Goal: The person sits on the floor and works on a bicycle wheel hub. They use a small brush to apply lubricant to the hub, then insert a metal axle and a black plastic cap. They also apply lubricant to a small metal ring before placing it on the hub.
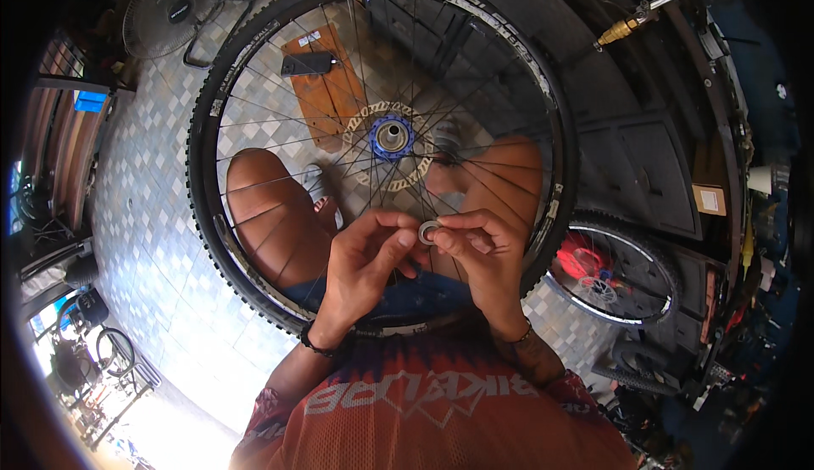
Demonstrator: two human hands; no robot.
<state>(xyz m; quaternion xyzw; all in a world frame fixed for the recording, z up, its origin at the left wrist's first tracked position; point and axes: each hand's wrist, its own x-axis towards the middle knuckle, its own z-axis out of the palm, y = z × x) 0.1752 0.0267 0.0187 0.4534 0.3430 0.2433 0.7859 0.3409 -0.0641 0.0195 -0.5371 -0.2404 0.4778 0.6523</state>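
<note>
A small silver ring-shaped part (430, 233), like a bearing, is pinched between my two hands over my lap. The fingertips of my left hand (367, 258) close on its left side. On its right side, the thumb and forefinger of my right hand (481, 248) grip it. Beneath them a large bicycle wheel (202, 183) with a knobbly black tyre rests across my thighs. Its blue hub (391, 137) lies just beyond my hands, with a pale axle end showing in the middle. A perforated brake disc (388, 183) surrounds the hub.
Under the wheel's far side is a wooden board (318, 105) with a dark phone (307, 64) on it. A fan (165, 11) stands at far left. Dark cabinets (627, 161) line the right, where a second wheel (657, 300) leans. A brass-coloured air-tool fitting (619, 32) hangs upper right.
</note>
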